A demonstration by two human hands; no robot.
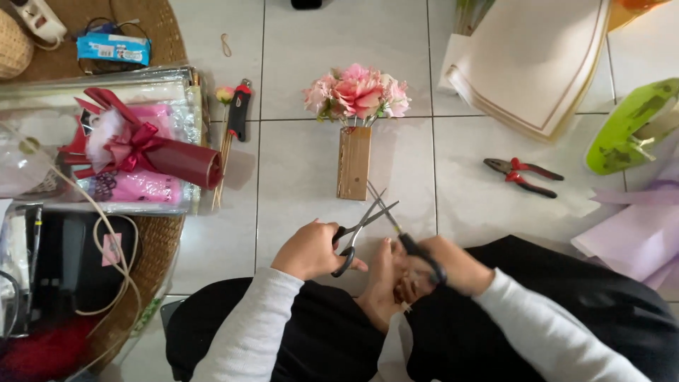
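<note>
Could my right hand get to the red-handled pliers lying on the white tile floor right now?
Probably not at once: the right hand is closed on a thin black-handled tool. Otherwise the way to the red-handled pliers looks free, with only bare tile floor between.

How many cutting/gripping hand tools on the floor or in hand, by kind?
Scissors: 1, in the left hand
Pliers: 1, red and black, on the tiles
Red-and-black-handled tool by the skewers: 1, kind unclear
Thin dark-handled tool in the right hand: 1
Total: 4

Blue rectangular packet (113, 48), perhaps white-labelled, top left.
</note>
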